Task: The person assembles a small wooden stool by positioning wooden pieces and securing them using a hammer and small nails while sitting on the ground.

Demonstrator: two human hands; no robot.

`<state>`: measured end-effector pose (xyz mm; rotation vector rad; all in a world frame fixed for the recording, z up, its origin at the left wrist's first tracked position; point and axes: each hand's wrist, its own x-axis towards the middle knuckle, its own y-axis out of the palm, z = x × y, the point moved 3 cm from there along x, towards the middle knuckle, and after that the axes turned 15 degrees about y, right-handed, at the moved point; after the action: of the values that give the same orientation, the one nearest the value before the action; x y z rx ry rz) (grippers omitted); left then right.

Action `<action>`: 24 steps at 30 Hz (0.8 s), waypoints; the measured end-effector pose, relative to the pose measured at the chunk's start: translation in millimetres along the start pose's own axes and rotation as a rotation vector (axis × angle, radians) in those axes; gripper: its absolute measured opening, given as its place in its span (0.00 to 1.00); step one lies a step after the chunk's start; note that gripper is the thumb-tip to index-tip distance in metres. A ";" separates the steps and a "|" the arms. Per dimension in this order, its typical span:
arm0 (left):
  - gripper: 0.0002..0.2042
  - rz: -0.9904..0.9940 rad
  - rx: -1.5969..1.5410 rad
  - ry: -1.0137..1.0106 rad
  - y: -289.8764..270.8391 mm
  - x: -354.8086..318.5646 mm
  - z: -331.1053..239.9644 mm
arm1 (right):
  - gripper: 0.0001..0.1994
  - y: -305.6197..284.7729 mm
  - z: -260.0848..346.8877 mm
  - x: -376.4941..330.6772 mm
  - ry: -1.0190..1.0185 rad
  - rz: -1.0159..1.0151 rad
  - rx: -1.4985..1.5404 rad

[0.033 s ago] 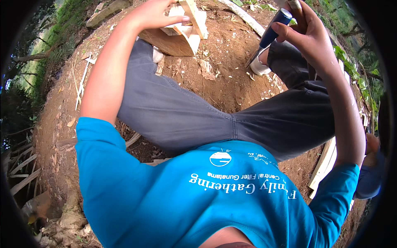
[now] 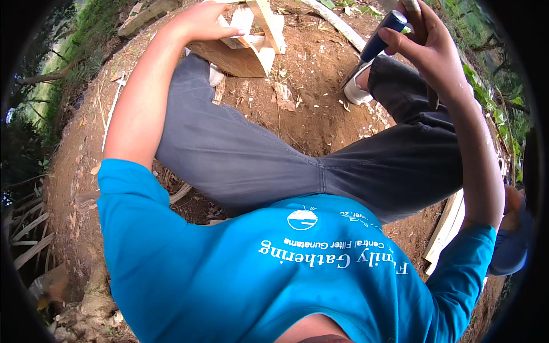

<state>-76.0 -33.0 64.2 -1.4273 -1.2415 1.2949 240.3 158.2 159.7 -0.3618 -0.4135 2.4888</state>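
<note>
Head view, looking down over a blue shirt [image 2: 274, 274] and grey trousers [image 2: 257, 160]; the person is seated on bare brown soil [image 2: 309, 108].

Left hand [image 2: 197, 20] — laid on top of a wooden piece [image 2: 246, 48] at the upper edge of the picture. The palm and fingers [image 2: 220, 28] are pressed down over the near upper edge of the wood, curled lightly against it; a full wrap around the wood is not seen. The wooden piece is made of pale boards joined at an angle, and it rests on the soil just beyond the left knee, touching the hand from below.

Right hand [image 2: 426, 40] — raised at the upper right, well apart from the wooden piece. The fingers are closed around a tool with a dark blue handle [image 2: 378, 39]. The handle runs down and to the left out of the fist; a grey metal end [image 2: 350, 77] is seen below it, pointing toward the soil near a white shoe [image 2: 357, 91]. A second slim dark object is seen at the top of the fist, but what it is cannot be told.

Pale wood chips [image 2: 283, 97] are scattered on the soil between the legs. White slats [image 2: 446, 228] lie on the ground beside the right elbow.
</note>
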 end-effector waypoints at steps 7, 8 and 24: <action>0.20 0.137 0.061 0.103 69.3 23.0 40.4 | 0.23 -17.7 -17.9 15.8 -0.004 -0.152 0.054; 0.21 0.097 0.058 0.133 65.9 26.0 37.9 | 0.23 -19.8 -18.3 17.2 0.012 -0.173 0.051; 0.21 0.120 0.103 0.209 67.6 63.6 -55.8 | 0.17 -10.9 -34.4 9.4 0.153 -0.190 -0.122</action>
<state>-12.6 20.2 -5.7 -1.5383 -0.9505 1.2342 250.2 179.5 130.8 -0.5326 -0.5131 2.2398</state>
